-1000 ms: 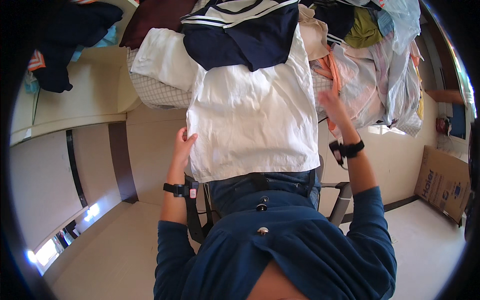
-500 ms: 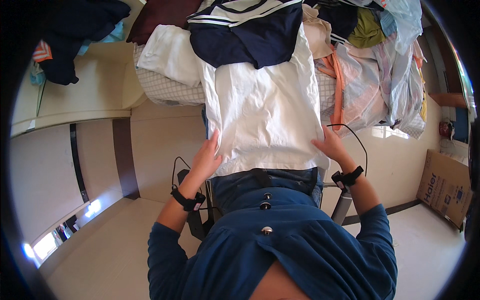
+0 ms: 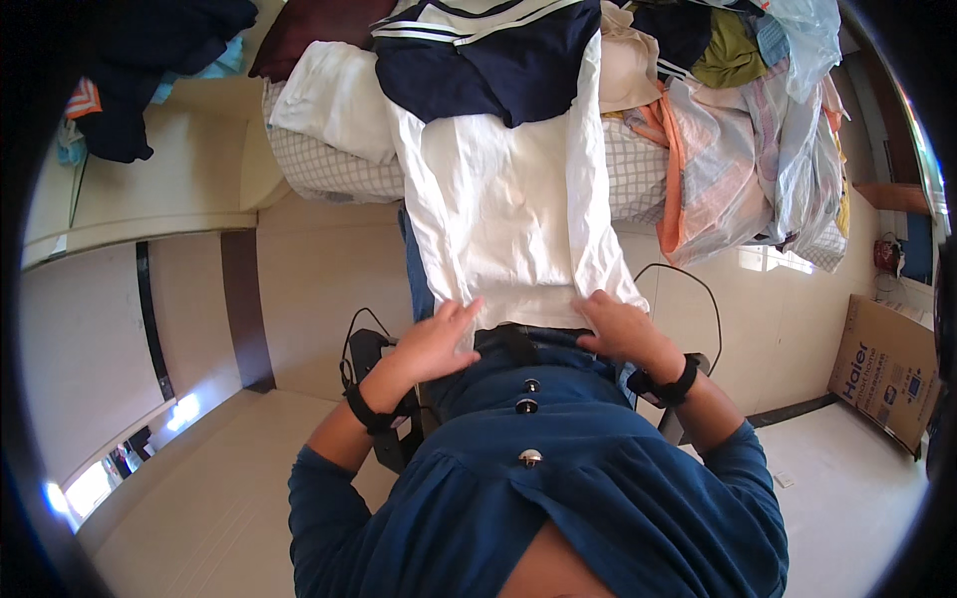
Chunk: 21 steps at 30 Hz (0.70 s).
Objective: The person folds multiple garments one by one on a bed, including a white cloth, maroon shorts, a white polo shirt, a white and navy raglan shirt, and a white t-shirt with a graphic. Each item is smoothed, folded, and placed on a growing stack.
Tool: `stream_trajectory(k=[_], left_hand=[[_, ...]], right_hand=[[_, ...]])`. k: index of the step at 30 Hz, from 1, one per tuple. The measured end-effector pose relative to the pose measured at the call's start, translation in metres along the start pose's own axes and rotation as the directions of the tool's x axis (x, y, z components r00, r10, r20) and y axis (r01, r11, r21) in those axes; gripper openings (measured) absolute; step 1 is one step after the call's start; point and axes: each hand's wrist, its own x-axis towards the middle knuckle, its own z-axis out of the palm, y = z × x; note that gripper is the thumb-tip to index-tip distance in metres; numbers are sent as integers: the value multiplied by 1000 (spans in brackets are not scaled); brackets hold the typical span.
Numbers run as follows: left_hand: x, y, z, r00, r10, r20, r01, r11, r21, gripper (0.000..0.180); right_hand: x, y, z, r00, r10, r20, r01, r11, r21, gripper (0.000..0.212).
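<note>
A white long-sleeved top (image 3: 513, 219) with a navy, white-striped upper part (image 3: 488, 70) lies lengthwise before me. Its upper end is on the checked-covered bed, its lower end over my lap. The sleeves run down along both sides, and the side edges are turned inward near the hem. My left hand (image 3: 436, 345) touches the lower left corner, thumb and fingers spread apart. At the lower right corner, my right hand (image 3: 623, 329) rests on the cloth with its thumb apart from its fingers. Some fingertips are hard to make out against the fabric.
Folded white cloth (image 3: 337, 100) lies left of the top on the checked bedding (image 3: 633, 169). Plastic bags (image 3: 728, 169) and an olive garment (image 3: 730, 52) are at the right. A cardboard box (image 3: 887, 374) stands on the floor; dark clothes (image 3: 159, 60) hang over furniture at far left.
Both hands have moved inward from the top's side edges toward its middle, bringing those edges in. The lower part of the top is now narrower.
</note>
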Motion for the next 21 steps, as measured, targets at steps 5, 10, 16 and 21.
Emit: stream_trajectory(k=[5,10,16,21], left_hand=[[-15,-39,5,959,-279,56,208,551,-808,55],[-22,-58,46,882,-446,-155,195,642,-741,57],[-30,-43,56,931,-363,-47,109,397,-911,56],[-51,-30,47,753,-658,-18,113,156,-981,50]], right_hand=[[3,44,6,947,279,156,-315,725,612,35],[-1,83,20,959,284,26,-252,803,540,42],[-17,73,2,950,300,82,-221,468,855,43],[-37,50,-5,887,393,243,-352,234,906,31]])
